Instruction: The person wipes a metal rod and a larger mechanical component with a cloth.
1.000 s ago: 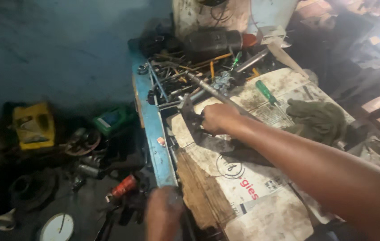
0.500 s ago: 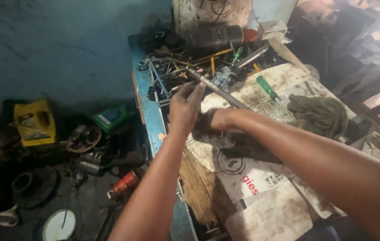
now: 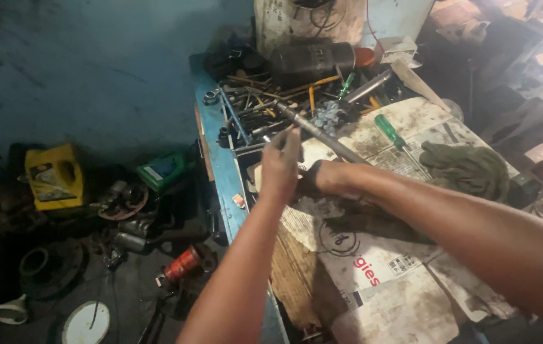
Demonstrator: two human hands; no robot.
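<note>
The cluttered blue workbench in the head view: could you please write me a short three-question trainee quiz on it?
1. True or false: the green-handled screwdriver lies on the stained newspaper sheets.
2. Which lies nearer the crumpled olive-green rag: (a) the screwdriver, (b) the yellow plastic container on the floor?
3. Which hand's raised fingers reach toward the long grey metal rod?

Key: 1 true. 2 (a). 3 the left hand; the right hand rests lower on the blue-edged workbench, its grip hidden.

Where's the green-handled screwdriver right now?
The green-handled screwdriver lies on the newspaper, right of the long metal shaft and left of the green rag.
</note>
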